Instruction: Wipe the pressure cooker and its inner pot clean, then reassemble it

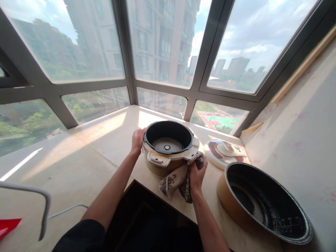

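A pressure cooker body [157, 169], without its lid or inner pot, stands upright on the sill, its dark inside and round central plate showing. My left hand [138, 140] grips its left side, the fingertips partly hidden behind the wall. At the right rim, my right hand [198, 171] is closed around a patterned cloth [174, 180] that touches the cooker and hangs down in front. To the right lies the cooker's lid [225, 150], its handle upward. Nearer me, the inner pot [223, 196] has a tan outside, a dark inside and level marks on its wall.
A pale stone windowsill [99, 168] runs under framed windows [162, 87]. On the right rises a patterned wall [296, 136]. A grey curved bar [46, 203], a thin cable [67, 209] and a red object [9, 225] are at the left.
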`<state>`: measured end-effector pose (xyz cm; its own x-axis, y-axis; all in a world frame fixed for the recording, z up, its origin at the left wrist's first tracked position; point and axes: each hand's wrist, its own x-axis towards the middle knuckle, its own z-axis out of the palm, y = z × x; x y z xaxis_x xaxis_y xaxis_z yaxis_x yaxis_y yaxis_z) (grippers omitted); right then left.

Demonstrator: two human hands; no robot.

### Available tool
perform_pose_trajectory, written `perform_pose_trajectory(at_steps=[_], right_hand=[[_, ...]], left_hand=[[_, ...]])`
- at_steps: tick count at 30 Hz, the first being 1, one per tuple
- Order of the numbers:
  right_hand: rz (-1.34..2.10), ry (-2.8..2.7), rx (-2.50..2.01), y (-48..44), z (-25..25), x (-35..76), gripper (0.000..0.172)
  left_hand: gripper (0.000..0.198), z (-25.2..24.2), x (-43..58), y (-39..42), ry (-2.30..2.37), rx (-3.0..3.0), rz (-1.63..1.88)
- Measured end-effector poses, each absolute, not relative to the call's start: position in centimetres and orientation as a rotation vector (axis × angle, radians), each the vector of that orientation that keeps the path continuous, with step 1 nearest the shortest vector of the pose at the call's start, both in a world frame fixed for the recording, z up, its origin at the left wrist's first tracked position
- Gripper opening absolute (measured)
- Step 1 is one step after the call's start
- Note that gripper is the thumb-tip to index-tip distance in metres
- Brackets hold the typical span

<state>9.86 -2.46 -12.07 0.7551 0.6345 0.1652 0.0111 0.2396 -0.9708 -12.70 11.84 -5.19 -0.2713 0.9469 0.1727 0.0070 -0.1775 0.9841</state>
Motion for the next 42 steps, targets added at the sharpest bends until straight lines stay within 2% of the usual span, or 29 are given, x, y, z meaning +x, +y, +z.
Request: perform_pose_trajectory(at_steps=[3,9,12,27,35,42], right_hand=[[0.396,-0.551,-1.292,-4.0,-12.6,6.7,0.073],[0.365,-0.72,-1.268,-7.3,-15.7,0.8,0.073],[0.342,-0.769,-1.262,-7.7,-16.4,0.0,0.071],[0.358,-0.649,-1.257,-6.4,-14.7,3.1,0.071],[0.342,-0.593,-1.284,-2.7,-12.8,9.1,0.066],[0.278,-0.594,-1.274,-1.5,-12.4,12.7,0.064]], left_hand=[[0.053,-5.8,-11.2,6.8,1.416,1.048,1.654],[0.092,-6.2,-6.9,-0.9,1.339,1.059,1.643],[0.099,-5.5,-5.5,-1.8,1.389,0.998,1.687],[0.087,-5.9,-5.1,-1.2,1.327,1.038,1.734],[0.096,-6.6,-6.1,-1.3,1.262,1.036,1.667],[0.092,-6.2,-9.8,-0.4,1.153,1.034,1.533]])
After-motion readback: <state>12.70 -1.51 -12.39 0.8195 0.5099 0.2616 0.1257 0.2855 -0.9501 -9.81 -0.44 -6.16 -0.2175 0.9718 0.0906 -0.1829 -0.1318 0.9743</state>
